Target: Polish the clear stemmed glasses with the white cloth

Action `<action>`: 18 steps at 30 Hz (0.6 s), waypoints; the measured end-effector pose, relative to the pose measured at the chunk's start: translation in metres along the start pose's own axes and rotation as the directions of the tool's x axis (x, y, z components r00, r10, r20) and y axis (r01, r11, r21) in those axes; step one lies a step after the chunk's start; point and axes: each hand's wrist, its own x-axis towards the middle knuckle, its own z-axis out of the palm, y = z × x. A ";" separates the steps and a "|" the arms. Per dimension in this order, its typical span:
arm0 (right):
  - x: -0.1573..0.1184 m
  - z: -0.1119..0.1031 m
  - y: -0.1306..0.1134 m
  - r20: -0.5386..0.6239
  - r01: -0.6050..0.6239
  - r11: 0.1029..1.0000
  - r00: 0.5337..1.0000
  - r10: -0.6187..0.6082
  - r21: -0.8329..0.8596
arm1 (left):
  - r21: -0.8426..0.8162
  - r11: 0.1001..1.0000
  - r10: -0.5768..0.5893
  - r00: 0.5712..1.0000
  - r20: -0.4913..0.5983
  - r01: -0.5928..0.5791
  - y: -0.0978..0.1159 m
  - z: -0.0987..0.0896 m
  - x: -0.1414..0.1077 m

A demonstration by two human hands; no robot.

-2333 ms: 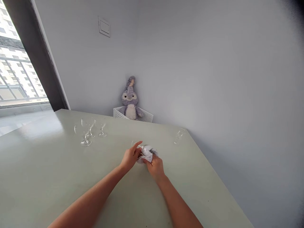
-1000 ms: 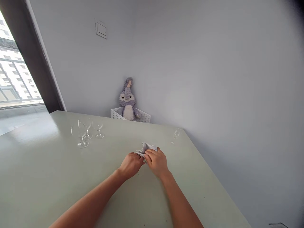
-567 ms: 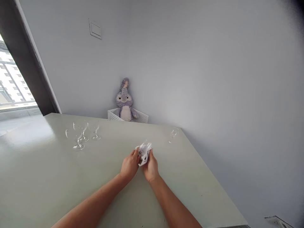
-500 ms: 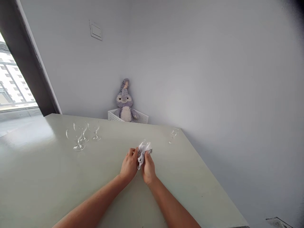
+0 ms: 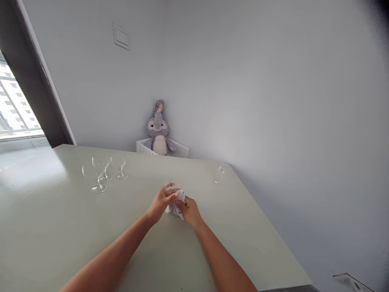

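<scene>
Above the middle of the table my left hand (image 5: 158,205) is wrapped round a clear glass (image 5: 169,186), whose upper part shows between its fingers. A pale grey-white cloth (image 5: 178,208) is bunched against the glass. My right hand (image 5: 191,211) grips the cloth from the right, thumb over its folds. The two hands are close together, and the glass's lower part is hidden by fingers and cloth.
Three clear stemmed glasses stand in a group on the left, the nearest glass (image 5: 99,178) in front. Another small glass (image 5: 221,171) stands near the table's (image 5: 243,227) right edge. A plush toy (image 5: 159,136) sits in a white basket (image 5: 181,151) at the back.
My left hand has shifted its hold round the glass, with the thumb now over its front. The glass and cloth have moved slightly left and turned; the view has shifted a little.
</scene>
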 end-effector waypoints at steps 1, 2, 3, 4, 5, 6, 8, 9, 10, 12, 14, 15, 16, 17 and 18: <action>0.002 -0.004 0.001 -0.073 -0.021 1.000 0.997 0.021 0.007 | -0.023 1.000 0.019 0.999 -0.043 -0.020 0.000 -0.001 0.001; 0.004 -0.008 0.003 -0.164 -0.050 0.998 0.985 0.056 0.044 | -0.052 0.997 0.045 0.994 -0.096 -0.050 0.000 -0.001 0.002; 0.006 -0.011 0.004 -0.249 -0.076 0.991 0.963 0.101 0.109 | -0.086 0.992 0.079 0.985 -0.153 -0.093 0.000 -0.001 0.003; 0.007 -0.013 0.004 -0.300 -0.095 0.976 0.942 0.151 0.195 | -0.119 0.982 0.117 0.972 -0.206 -0.144 -0.001 -0.001 0.003; 0.007 -0.013 0.004 -0.305 -0.106 0.951 0.932 0.197 0.290 | -0.146 0.970 0.155 0.957 -0.246 -0.195 -0.001 0.000 0.003; 0.007 -0.011 0.003 -0.260 -0.118 0.918 0.938 0.228 0.379 | -0.160 0.959 0.188 0.944 -0.270 -0.236 -0.002 0.002 0.003; 0.003 -0.002 -0.001 -0.077 -0.166 0.856 0.970 0.232 0.489 | -0.145 0.946 0.245 0.932 -0.268 -0.290 -0.002 0.006 0.000; 0.000 0.005 -0.004 0.019 -0.194 0.843 0.977 0.214 0.502 | -0.123 0.942 0.274 0.927 -0.256 -0.312 -0.002 0.009 -0.002; -0.003 0.011 -0.006 0.096 -0.219 0.844 0.976 0.197 0.489 | -0.093 0.938 0.303 0.921 -0.245 -0.333 -0.001 0.011 -0.004; -0.009 0.020 -0.010 0.219 -0.261 0.878 0.958 0.185 0.401 | -0.009 0.921 0.375 0.891 -0.256 -0.390 0.001 0.012 -0.007; -0.015 0.021 -0.012 0.337 -0.275 0.933 0.923 0.188 0.233 | 0.110 0.869 0.492 0.818 -0.300 -0.482 0.005 0.009 -0.007; -0.016 0.018 -0.012 0.378 -0.243 0.963 0.907 0.184 0.114 | 0.180 0.828 0.560 0.767 -0.313 -0.531 0.008 0.007 -0.007; -0.017 0.014 -0.013 0.382 -0.173 0.985 0.909 0.169 -0.025 | 0.251 0.780 0.626 0.714 -0.314 -0.573 0.010 0.005 -0.006; -0.017 0.009 -0.014 0.335 -0.077 0.981 0.933 0.134 -0.177 | 0.315 0.733 0.680 0.667 -0.303 -0.604 0.011 0.003 -0.005; -0.016 0.004 -0.015 0.246 0.012 0.943 0.966 0.075 -0.332 | 0.366 0.694 0.718 0.635 -0.285 -0.620 0.012 0.001 -0.005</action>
